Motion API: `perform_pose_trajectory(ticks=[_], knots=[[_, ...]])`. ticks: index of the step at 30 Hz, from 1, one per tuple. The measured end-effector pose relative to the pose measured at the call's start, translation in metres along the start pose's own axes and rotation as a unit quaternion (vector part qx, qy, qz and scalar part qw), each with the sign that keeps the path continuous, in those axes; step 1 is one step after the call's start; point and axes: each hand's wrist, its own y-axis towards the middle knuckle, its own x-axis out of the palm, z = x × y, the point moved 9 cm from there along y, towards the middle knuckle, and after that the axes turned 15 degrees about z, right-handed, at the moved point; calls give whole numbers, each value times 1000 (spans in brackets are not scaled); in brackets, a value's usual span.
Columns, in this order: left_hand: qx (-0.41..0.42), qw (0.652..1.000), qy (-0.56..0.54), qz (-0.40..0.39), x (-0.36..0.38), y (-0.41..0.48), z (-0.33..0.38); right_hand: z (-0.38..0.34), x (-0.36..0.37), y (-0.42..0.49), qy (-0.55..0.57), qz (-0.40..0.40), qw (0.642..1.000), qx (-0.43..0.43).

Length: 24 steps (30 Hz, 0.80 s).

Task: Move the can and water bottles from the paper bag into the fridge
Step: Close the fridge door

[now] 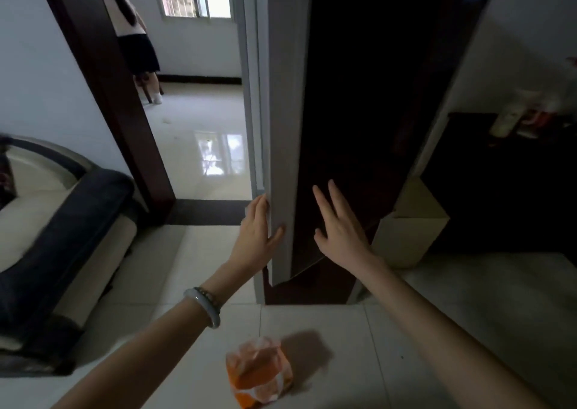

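Early stage: the paper bag stands on the floor tiles below your arms, orange and white, contents not visible from here. No can or bottle is out yet, by the look of it.

Your left hand wraps the grey edge of the fridge door, thumb on the front face. Your right hand is spread flat, empty, against the dark panel beside it.

Fridge interior hidden. Room to swing: sofa well left, doorway behind the door, a pale box close on the right.
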Motion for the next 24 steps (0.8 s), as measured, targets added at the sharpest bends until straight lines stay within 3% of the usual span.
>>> perform_pose_trajectory(ticks=[5,15,24], knots=[[-25,999,23,-10,-3,55,-57,-18,56,69,-72,-19,996,-57],[-101,995,3,-20,28,157,-140,7,133,155,-121,-54,989,-59],[-69,994,65,-46,62,199,-172,35,174,195,-141,-70,987,-43]])
